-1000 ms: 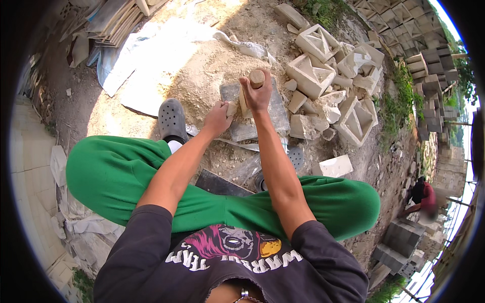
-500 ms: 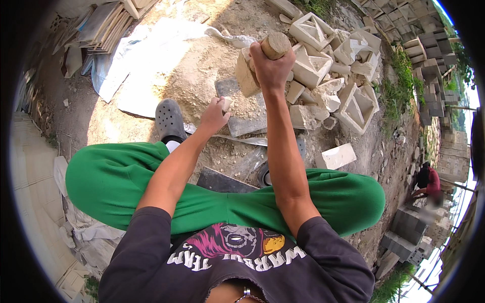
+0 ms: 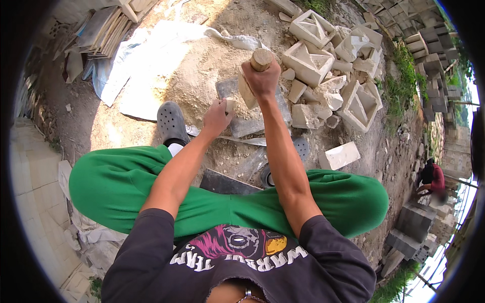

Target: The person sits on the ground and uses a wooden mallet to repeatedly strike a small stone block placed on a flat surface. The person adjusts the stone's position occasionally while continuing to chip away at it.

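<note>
Gripped in my right hand [image 3: 264, 82] is a wooden mallet [image 3: 261, 59]; its round handle end points up and its pale, blocky head shows past the fist. My left hand [image 3: 216, 119] is closed on a small pale chunk of broken block [image 3: 230, 105], just left of the mallet. Under both hands lies a dark flat slab [image 3: 245, 128], partly covered by crushed pale rubble [image 3: 197, 90]. The mallet head is low over the slab; whether it touches anything there cannot be made out.
Broken hollow blocks [image 3: 309, 63] are heaped at the far right, with a whitish brick [image 3: 339, 155] nearer. A pale sheet [image 3: 151, 55] lies at the far left beside stacked boards [image 3: 107, 36]. Another person [image 3: 432, 178] bends over grey blocks [image 3: 411, 222] at the right.
My right hand and the mallet have come down and slightly left, closer to the slab. The left hand has shifted slightly right, still gripping the chunk.
</note>
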A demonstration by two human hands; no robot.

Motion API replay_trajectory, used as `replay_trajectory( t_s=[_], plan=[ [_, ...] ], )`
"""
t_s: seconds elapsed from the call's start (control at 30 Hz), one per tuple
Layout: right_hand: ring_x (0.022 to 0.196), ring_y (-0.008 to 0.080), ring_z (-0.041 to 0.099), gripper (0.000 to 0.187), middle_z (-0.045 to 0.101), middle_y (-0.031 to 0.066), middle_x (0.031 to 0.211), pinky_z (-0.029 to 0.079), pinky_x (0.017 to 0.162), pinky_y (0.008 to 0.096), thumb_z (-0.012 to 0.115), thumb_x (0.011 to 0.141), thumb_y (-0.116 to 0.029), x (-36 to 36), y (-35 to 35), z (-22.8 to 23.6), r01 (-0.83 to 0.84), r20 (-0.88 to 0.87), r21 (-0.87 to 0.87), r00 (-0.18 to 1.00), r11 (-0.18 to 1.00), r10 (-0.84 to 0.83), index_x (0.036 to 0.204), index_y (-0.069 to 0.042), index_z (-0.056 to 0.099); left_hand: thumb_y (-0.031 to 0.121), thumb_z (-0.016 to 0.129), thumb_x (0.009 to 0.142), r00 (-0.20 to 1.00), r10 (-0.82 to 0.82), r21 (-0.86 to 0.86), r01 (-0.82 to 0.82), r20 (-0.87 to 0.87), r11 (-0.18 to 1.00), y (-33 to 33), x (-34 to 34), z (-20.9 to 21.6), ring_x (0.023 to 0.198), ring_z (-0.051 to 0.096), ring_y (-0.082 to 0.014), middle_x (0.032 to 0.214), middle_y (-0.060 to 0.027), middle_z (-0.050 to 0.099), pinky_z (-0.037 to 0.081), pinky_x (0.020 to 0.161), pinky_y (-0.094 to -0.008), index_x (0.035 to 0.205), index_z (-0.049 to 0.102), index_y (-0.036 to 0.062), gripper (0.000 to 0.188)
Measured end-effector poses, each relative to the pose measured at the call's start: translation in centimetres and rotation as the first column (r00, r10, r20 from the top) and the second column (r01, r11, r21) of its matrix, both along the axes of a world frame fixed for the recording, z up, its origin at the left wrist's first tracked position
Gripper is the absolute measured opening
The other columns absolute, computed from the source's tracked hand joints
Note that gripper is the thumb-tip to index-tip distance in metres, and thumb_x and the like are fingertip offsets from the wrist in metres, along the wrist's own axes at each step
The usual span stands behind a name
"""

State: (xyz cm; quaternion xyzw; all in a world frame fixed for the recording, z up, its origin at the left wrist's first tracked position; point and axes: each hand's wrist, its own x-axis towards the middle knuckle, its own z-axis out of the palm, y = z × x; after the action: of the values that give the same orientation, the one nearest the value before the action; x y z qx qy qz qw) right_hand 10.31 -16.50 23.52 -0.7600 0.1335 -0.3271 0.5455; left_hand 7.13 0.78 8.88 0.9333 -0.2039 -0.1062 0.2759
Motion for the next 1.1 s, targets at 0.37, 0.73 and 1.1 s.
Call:
replay_trajectory(
  t_s=[0.37, 0.73, 1.1],
  plan=[
    [0.067, 0.0135, 0.061, 0.019, 0.066, 0.0056, 0.072, 0.052, 0.065, 0.0319, 0.073, 0.07, -0.012, 0.3, 0.1, -4.6, 0.016, -0.126, 0.062, 0.992, 0.998, -0.008, 0.083, -0.003, 0.062, 0.038, 0.077, 0.075, 0.998, 0.045, -0.018, -0.044, 0.046, 0.999, 0.5, 0.5, 0.6, 0.097, 0.066, -0.0315, 0.108, -0.0114, 0.064, 0.054, 0.081, -0.0434, 0.123, 0.065, 0.0049, 0.06],
    [0.061, 0.0141, 0.062, 0.017, 0.064, 0.0096, 0.067, 0.052, 0.06, 0.0323, 0.072, 0.073, -0.011, -2.6, 2.8, -3.8, -0.03, -0.009, -0.09, 1.0, 0.996, 0.03, 0.08, -0.004, 0.059, 0.036, 0.078, 0.071, 0.991, 0.07, -0.171, -0.05, 0.114, 0.984, 3.2, -1.3, -0.3, 0.095, 0.065, -0.0301, 0.105, -0.0089, 0.062, 0.054, 0.08, -0.0422, 0.116, 0.063, 0.0105, 0.054],
    [0.063, 0.0116, 0.06, 0.009, 0.065, 0.0028, 0.069, 0.05, 0.06, 0.0286, 0.07, 0.076, -0.007, -2.3, 3.9, 2.4, -0.129, 0.016, 0.125, 0.992, 0.984, 0.128, 0.074, -0.003, 0.062, 0.04, 0.076, 0.074, 0.992, 0.124, -0.131, -0.124, -0.007, 0.984, 4.7, -2.4, -2.2, 0.097, 0.065, -0.0331, 0.11, -0.0097, 0.06, 0.054, 0.082, -0.0435, 0.116, 0.058, 0.0112, 0.054]
  ],
)
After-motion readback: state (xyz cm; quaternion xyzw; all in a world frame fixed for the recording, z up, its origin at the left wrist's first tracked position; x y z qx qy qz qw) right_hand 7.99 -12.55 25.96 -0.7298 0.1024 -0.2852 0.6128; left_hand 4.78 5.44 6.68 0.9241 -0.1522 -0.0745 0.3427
